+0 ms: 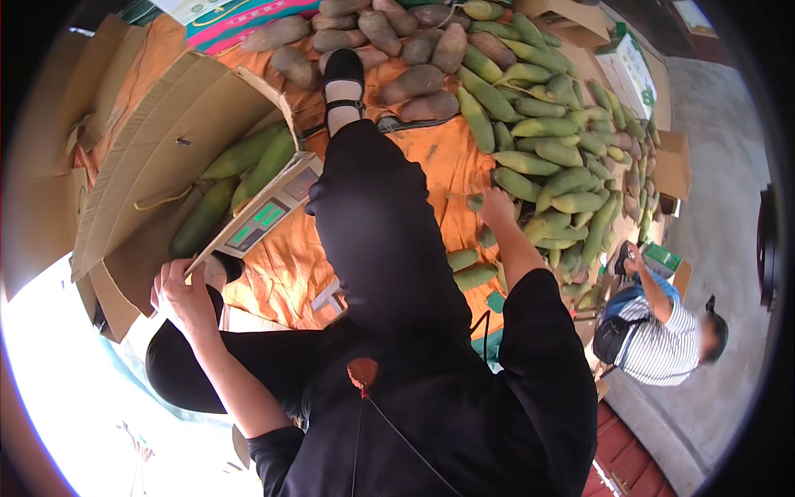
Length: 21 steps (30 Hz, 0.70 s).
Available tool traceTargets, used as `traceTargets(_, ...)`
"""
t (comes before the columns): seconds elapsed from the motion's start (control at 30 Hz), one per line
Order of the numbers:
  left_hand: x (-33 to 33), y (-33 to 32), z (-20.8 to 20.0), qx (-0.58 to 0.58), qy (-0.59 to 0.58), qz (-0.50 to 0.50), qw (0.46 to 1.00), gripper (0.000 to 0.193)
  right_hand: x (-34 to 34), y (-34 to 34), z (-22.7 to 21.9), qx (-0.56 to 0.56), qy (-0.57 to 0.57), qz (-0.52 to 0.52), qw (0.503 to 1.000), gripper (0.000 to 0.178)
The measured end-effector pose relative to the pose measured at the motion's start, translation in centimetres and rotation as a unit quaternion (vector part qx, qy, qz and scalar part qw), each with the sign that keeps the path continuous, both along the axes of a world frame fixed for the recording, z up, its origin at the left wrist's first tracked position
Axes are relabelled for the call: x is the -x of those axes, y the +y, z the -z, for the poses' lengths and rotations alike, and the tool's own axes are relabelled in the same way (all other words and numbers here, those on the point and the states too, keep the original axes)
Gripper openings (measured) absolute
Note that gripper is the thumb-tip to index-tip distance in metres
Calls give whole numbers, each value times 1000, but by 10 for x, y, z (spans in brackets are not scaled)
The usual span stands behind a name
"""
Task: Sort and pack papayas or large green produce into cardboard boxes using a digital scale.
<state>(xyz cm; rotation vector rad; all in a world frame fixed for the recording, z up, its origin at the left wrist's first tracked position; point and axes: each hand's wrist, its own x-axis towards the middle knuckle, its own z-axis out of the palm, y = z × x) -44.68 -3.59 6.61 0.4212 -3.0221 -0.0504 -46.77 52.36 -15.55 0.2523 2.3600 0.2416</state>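
My left hand (180,300) is closed on the edge of a flap of an open cardboard box (141,157). Several long green radishes (238,161) lie inside that box, partly hidden by its walls. Out to the right, my right hand (498,209) has its fingers curled at the left edge of a heap of green radishes (551,178). A green radish end (475,202) shows beside these fingers, which seem to grip it; the rest of that radish is hidden.
Reddish-purple radishes (378,33) lie along the far side of an orange sheet (431,153). My legs cross the middle, one shoe (343,66) by the radishes. A person in a striped shirt (658,340) sits at right, near a green carton (661,259). More boxes (631,74) stand at far right.
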Motion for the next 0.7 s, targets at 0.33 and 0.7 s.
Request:
traceTargets(0.33,5,11,-5,-43,-15,-50,998,13,-20,7,29,-11,-17,-118,993,33)
traceTargets(0.7,6,11,-10,-38,1,-56,998,12,24,18,36,-1,-19,-43,999,53)
